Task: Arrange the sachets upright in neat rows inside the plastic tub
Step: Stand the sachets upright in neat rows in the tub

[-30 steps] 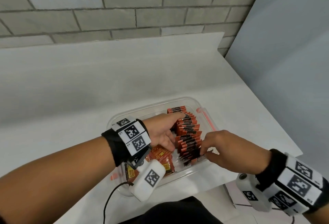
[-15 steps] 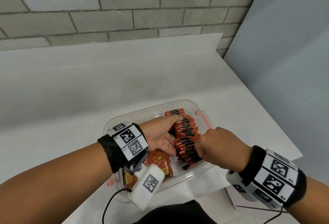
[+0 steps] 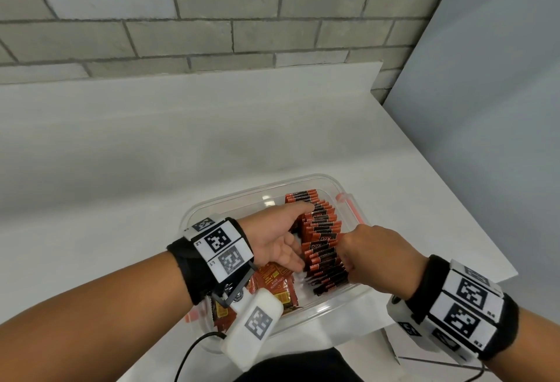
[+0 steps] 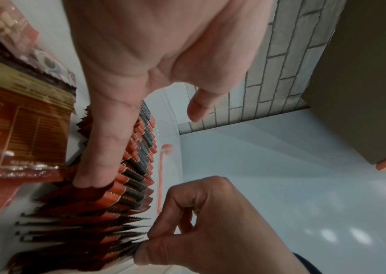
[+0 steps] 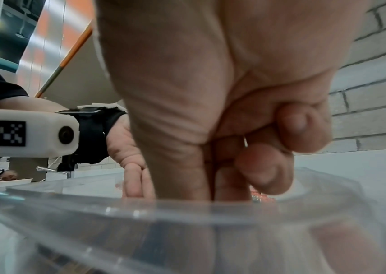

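Note:
A clear plastic tub (image 3: pixel 239 199) stands on the white table, close to me. Along its right side runs a row of upright red-and-black sachets (image 3: pixel 321 230). My left hand (image 3: pixel 291 239) lies against the row's left side with straight fingers (image 4: pixel 107 148), thumb held apart. My right hand (image 3: pixel 348 257) is curled at the row's near right end. There it pinches the top edges of a few sachets (image 4: pixel 126 239) between thumb and fingers (image 4: pixel 164 239). In the right wrist view its fingers (image 5: pixel 210 176) reach down behind the tub's rim (image 5: pixel 117 209). Loose sachets (image 3: pixel 272 278) lie flat at the tub's near left.
An orange clip (image 3: pixel 348 208) sits on the tub's right end. The white table (image 3: pixel 151 169) ends just right of the tub and at its near side. Behind it is a brick wall (image 3: pixel 212 17), and a grey panel (image 3: pixel 485 108) stands to the right. A black cable (image 3: pixel 194 348) hangs from my left wrist.
My right hand has moved left and forward onto the row's near end and curled tighter round the sachet edges. My left hand has stayed against the row.

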{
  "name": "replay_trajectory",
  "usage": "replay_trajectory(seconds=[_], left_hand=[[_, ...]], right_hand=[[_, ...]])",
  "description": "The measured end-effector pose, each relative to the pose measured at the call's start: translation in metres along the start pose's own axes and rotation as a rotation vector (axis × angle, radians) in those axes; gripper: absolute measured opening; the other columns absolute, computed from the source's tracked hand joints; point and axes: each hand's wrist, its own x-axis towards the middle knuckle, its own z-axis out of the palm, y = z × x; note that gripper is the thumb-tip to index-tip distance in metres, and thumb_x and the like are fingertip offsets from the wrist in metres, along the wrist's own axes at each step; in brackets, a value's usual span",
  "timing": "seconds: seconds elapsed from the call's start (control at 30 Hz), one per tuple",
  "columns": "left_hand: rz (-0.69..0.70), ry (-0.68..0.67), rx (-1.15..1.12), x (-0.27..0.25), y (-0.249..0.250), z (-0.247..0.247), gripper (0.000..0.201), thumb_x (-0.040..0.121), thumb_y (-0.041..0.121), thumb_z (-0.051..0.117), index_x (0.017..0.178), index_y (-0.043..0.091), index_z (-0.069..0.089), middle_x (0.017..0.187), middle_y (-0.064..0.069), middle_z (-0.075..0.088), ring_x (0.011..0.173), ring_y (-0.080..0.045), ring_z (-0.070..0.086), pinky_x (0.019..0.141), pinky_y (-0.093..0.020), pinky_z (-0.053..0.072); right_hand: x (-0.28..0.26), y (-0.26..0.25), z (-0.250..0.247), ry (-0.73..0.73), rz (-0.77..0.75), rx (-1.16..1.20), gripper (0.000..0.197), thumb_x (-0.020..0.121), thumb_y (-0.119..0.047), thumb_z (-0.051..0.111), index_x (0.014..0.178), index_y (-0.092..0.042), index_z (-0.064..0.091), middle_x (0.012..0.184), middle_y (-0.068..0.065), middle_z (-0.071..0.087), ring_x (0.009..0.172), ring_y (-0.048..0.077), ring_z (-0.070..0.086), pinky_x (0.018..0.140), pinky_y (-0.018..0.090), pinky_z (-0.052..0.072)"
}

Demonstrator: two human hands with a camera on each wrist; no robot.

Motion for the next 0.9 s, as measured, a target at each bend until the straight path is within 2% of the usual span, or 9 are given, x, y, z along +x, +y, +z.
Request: replay_trajectory(seconds=[0.13, 0.27, 0.33, 0.4, 0.5, 0.57, 0.67, 0.77, 0.9], left_hand=[[-0.005, -0.002, -0.015, -0.003, 0.000, 0.000, 0.030, 0.096, 0.046, 0.045, 0.103, 0.017, 0.043, 0.126, -0.037, 0.052, 0.115, -0.049, 0.054, 0.097, -0.047, 0.047], [0.003, 0.000, -0.022, -0.004, -0.001, -0.001, 0.031, 0.096, 0.045, 0.046, 0.090, 0.015, 0.047, 0.110, -0.033, 0.060, 0.108, -0.046, 0.059, 0.093, -0.045, 0.049], [0.020, -0.002, -0.043, -0.005, -0.002, 0.000, 0.030, 0.097, 0.044, 0.045, 0.087, 0.016, 0.049, 0.090, -0.025, 0.062, 0.090, -0.038, 0.064, 0.086, -0.043, 0.051], [0.036, -0.006, -0.066, -0.007, -0.003, 0.002, 0.030, 0.098, 0.043, 0.045, 0.087, 0.016, 0.049, 0.086, -0.022, 0.062, 0.080, -0.032, 0.064, 0.080, -0.039, 0.051], [0.035, -0.013, -0.101, -0.006, -0.004, 0.005, 0.032, 0.098, 0.043, 0.045, 0.092, 0.012, 0.049, 0.095, -0.025, 0.064, 0.087, -0.031, 0.065, 0.082, -0.038, 0.050], [0.031, -0.023, -0.133, -0.005, -0.004, 0.006, 0.036, 0.098, 0.042, 0.044, 0.103, 0.007, 0.049, 0.100, -0.025, 0.064, 0.094, -0.030, 0.064, 0.080, -0.037, 0.051], [0.024, -0.021, -0.185, -0.005, -0.004, 0.007, 0.056, 0.098, 0.042, 0.045, 0.135, 0.000, 0.037, 0.106, -0.027, 0.060, 0.096, -0.030, 0.061, 0.080, -0.037, 0.048], [0.017, -0.022, -0.237, -0.003, -0.004, 0.006, 0.067, 0.098, 0.041, 0.046, 0.145, -0.001, 0.023, 0.126, -0.034, 0.052, 0.107, -0.036, 0.058, 0.088, -0.041, 0.046], [0.015, -0.021, -0.268, -0.001, -0.005, 0.005, 0.070, 0.098, 0.042, 0.044, 0.147, -0.001, 0.020, 0.139, -0.033, 0.042, 0.124, -0.042, 0.049, 0.098, -0.045, 0.041]], right_hand=[[0.000, 0.000, 0.001, 0.006, -0.001, 0.028, 0.005, 0.087, -0.013, 0.057, 0.090, -0.015, 0.060, 0.080, 0.001, 0.048, 0.068, 0.023, 0.049, 0.049, 0.022, 0.031], [0.000, 0.010, 0.004, -0.004, 0.020, 0.242, 0.018, 0.081, -0.025, 0.069, 0.073, -0.022, 0.052, 0.078, -0.004, 0.057, 0.072, 0.017, 0.058, 0.056, 0.023, 0.040], [-0.003, 0.014, -0.001, 0.092, 0.081, 0.449, 0.015, 0.081, -0.035, 0.071, 0.086, -0.023, 0.062, 0.087, -0.007, 0.062, 0.079, 0.012, 0.060, 0.067, 0.023, 0.046], [-0.003, 0.016, -0.002, 0.218, 0.204, 0.648, 0.032, 0.085, -0.039, 0.066, 0.110, -0.021, 0.062, 0.105, -0.005, 0.063, 0.088, 0.010, 0.059, 0.076, 0.020, 0.045], [0.000, 0.011, -0.003, 0.205, 0.324, 0.928, 0.053, 0.087, -0.034, 0.062, 0.135, -0.016, 0.048, 0.131, -0.001, 0.056, 0.110, 0.011, 0.055, 0.092, 0.022, 0.041], [0.003, 0.008, -0.001, 0.165, 0.357, 1.065, 0.058, 0.087, -0.027, 0.061, 0.140, -0.013, 0.042, 0.133, 0.001, 0.055, 0.119, 0.014, 0.052, 0.098, 0.026, 0.040], [0.008, 0.003, -0.001, 0.142, 0.382, 1.168, 0.040, 0.088, -0.019, 0.059, 0.126, -0.009, 0.051, 0.101, -0.003, 0.062, 0.102, 0.016, 0.059, 0.094, 0.030, 0.045], [0.008, -0.002, 0.000, 0.123, 0.360, 1.156, 0.010, 0.088, -0.017, 0.058, 0.096, -0.023, 0.057, 0.098, -0.003, 0.067, 0.100, 0.016, 0.063, 0.096, 0.038, 0.048], [0.008, 0.000, -0.001, 0.122, 0.307, 1.187, 0.017, 0.088, -0.013, 0.058, 0.095, -0.029, 0.058, 0.099, -0.014, 0.066, 0.095, 0.004, 0.061, 0.084, 0.021, 0.047]])
